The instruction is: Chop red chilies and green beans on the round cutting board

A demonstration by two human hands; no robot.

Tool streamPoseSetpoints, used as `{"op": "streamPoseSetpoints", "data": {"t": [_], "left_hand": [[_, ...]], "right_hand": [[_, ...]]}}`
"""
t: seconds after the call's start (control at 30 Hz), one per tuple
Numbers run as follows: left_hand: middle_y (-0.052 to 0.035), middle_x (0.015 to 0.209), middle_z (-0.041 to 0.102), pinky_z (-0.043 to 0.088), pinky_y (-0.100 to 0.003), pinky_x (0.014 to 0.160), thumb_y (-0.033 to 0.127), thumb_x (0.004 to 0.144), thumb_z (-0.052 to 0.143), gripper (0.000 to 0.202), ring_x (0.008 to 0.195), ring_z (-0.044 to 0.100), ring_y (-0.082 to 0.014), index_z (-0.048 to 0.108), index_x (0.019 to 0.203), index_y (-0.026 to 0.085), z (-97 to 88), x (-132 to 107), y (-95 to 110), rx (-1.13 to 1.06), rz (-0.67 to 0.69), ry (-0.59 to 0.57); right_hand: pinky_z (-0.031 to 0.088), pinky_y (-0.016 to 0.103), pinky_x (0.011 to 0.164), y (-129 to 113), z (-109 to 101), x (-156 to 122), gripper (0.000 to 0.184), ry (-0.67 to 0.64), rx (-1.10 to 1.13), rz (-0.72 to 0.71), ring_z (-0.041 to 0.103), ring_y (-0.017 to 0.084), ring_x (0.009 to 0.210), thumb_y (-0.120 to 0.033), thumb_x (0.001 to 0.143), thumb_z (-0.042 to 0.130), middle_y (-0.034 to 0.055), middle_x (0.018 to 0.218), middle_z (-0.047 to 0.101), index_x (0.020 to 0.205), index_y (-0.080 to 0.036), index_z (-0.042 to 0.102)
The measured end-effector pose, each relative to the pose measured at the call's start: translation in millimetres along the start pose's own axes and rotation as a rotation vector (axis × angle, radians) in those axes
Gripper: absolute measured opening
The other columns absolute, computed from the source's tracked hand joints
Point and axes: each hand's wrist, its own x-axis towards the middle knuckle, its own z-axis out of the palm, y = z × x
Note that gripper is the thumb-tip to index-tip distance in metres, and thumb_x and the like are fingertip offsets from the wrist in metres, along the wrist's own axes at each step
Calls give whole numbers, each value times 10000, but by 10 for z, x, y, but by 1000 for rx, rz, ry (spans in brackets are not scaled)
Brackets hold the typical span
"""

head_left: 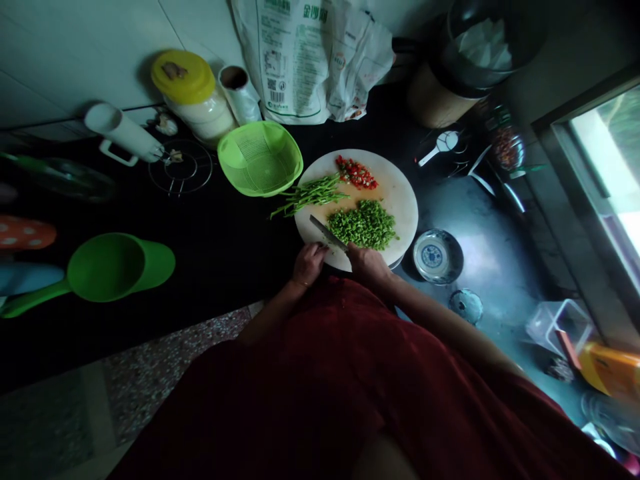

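Observation:
My right hand (370, 263) is wrapped round the handle of a kitchen knife (326, 232), its blade pointing up and left over the round cutting board (405, 193). At the board's near left edge, my left hand (308, 263) has its fingers curled together close to the blade; whatever they pinch, if anything, is too small to make out. Right of the blade lies a pile of chopped green vegetable (367, 225). Uncut green stalks (315, 193) overhang the board's left side. Chopped red chilli (357, 173) sits at the far side.
A green basket (260, 160) stands left of the board, and a green scoop (107, 267) farther left. To the right are a patterned bowl (438, 257) and a small dish (466, 306). Behind stand a yellow-lidded jar (195, 93) and a white bag (295, 73).

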Motion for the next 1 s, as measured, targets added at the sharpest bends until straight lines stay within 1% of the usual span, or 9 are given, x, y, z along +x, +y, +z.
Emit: {"op": "streamPoseSetpoints", "data": {"t": [0.1, 0.2, 0.37, 0.5, 0.63, 0.73, 0.8, 0.9, 1.0], "left_hand": [[-87, 897, 630, 477, -336, 794, 258, 955, 451, 248, 860, 571, -194, 688, 962, 185, -138, -20, -3, 31, -83, 67], [-85, 906, 627, 469, -346, 806, 235, 942, 448, 239, 865, 574, -197, 682, 944, 187, -288, -40, -57, 94, -205, 109], [-90, 958, 630, 463, -351, 871, 204, 933, 425, 245, 930, 584, -205, 666, 975, 187, -495, 80, -221, 138, -303, 88], [-135, 1201, 598, 418, -375, 989, 208, 934, 429, 282, 1124, 538, -237, 597, 1146, 130, -574, 529, -331, 157, -203, -17], [-204, 1456, 393, 306, -447, 1089, 318, 890, 550, 544, 1335, 371, -321, 430, 1368, 89, -499, 1217, -388, 271, -130, -226], [-253, 1408, 419, 298, -499, 1068, 439, 833, 624, 730, 1315, 377, -373, 373, 1402, 57, -383, 1629, -420, 356, -150, -348], [-246, 1296, 510, 352, -491, 1010, 472, 822, 633, 697, 1229, 454, -375, 434, 1346, 57, -325, 1766, -436, 395, -166, -408], [-216, 1168, 573, 417, -432, 919, 433, 835, 632, 520, 1127, 514, -352, 543, 1200, 73, -297, 1747, -443, 430, -186, -418], [-209, 1126, 581, 442, -403, 853, 428, 846, 619, 469, 1067, 532, -339, 561, 1155, 79, -323, 1534, -430, 439, -239, -354]], "right_hand": [[301, 262, 594, -18, -22, -45, 268, 9, 23, -38, 642, 202, 768, -272, 973, 330, 95, 879, 698, 1142, -170, 512], [307, 260, 597, -62, 67, -1, 263, -34, 68, -43, 645, 199, 773, -291, 964, 359, 97, 900, 700, 1123, -173, 531], [365, 239, 663, 8, 166, 150, 236, -50, 238, -10, 638, 183, 844, -268, 933, 411, 100, 950, 696, 1059, -154, 574], [381, 232, 672, 235, 121, 177, 248, -7, 296, 123, 634, 184, 843, -246, 922, 410, 106, 932, 694, 1052, -133, 589], [394, 233, 670, 447, 136, 172, 266, 25, 320, 191, 632, 187, 824, -259, 920, 409, 106, 914, 694, 1060, -124, 589], [402, 242, 689, 521, 178, 191, 280, 52, 298, 198, 635, 198, 855, -267, 927, 396, 122, 935, 691, 1064, -112, 585], [406, 251, 703, 539, 194, 208, 290, 58, 276, 211, 637, 210, 879, -275, 929, 397, 134, 949, 688, 1079, -105, 578], [406, 258, 711, 553, 183, 220, 298, 57, 282, 242, 639, 220, 899, -282, 926, 405, 145, 977, 684, 1102, -104, 566], [404, 258, 694, 574, 153, 216, 300, 45, 308, 260, 641, 222, 895, -289, 932, 390, 147, 981, 682, 1096, -107, 563]]}}
